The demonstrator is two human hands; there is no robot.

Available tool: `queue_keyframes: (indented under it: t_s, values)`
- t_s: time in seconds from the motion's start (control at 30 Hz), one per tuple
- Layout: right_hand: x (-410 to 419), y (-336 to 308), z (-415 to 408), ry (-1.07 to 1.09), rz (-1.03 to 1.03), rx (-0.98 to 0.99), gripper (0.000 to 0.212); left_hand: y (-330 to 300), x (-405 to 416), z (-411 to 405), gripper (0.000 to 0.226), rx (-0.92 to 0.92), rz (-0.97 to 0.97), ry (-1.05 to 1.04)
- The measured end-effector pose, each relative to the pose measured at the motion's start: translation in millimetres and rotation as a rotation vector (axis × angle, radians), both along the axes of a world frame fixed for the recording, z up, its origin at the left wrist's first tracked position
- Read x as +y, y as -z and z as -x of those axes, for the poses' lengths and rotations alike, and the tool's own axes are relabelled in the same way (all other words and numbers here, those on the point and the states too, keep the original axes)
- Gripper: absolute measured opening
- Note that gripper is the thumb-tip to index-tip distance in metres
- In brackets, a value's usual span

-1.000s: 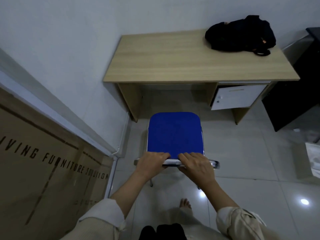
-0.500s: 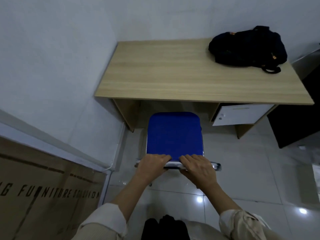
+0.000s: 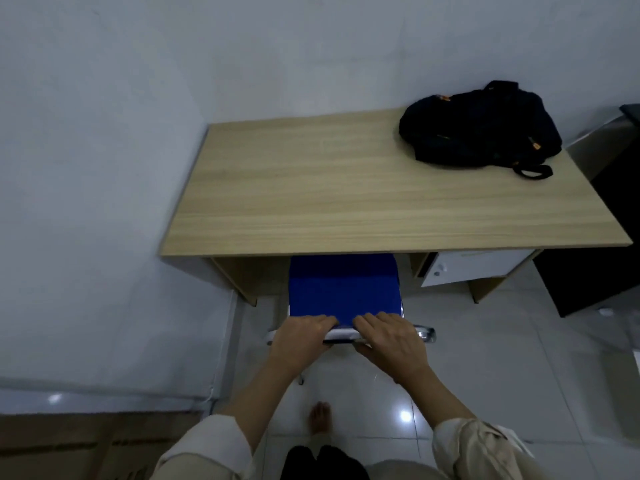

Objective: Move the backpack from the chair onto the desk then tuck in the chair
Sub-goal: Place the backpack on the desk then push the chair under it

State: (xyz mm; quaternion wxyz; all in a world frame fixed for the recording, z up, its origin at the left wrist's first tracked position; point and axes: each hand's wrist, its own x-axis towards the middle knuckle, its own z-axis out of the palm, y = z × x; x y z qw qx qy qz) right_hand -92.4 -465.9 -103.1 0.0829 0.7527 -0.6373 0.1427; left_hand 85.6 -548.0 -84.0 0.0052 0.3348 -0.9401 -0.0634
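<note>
A black backpack (image 3: 481, 129) with orange zipper pulls lies on the far right corner of the light wooden desk (image 3: 346, 188). The blue-seated chair (image 3: 343, 292) stands in front of me, the far part of its seat under the desk's front edge. My left hand (image 3: 298, 337) and my right hand (image 3: 391, 336) grip the top of the chair's backrest side by side, fingers curled over its metal rim.
A white wall runs along the left of the desk. A white drawer unit (image 3: 471, 268) hangs under the desk's right side. A dark cabinet (image 3: 595, 271) stands to the right. A cardboard box (image 3: 86, 445) lies at lower left. My bare foot (image 3: 320, 417) is on the tiled floor.
The chair has slid forward, its seat now partly under the desk. Both hands have kept their hold on the backrest and moved with it. I have stepped closer to the desk.
</note>
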Motion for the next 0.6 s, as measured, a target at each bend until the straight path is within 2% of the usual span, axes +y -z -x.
queue_keyframes:
  t_s: [0.27, 0.43, 0.6]
  values:
    - [-57.2, 0.6, 22.9, 0.034, -0.008, -0.002, 0.019, 3.1, -61.2, 22.0, 0.017, -0.023, 0.111, 0.036]
    - [-76.2, 3.3, 34.4, 0.027, -0.022, 0.023, 0.018, 2.6, -82.2, 32.8, 0.023, 0.017, 0.218, 0.079]
    - [-93.4, -0.7, 46.2, 0.047, -0.047, 0.047, 0.02, 3.0, -96.6, 44.9, 0.026, 0.059, 0.204, 0.081]
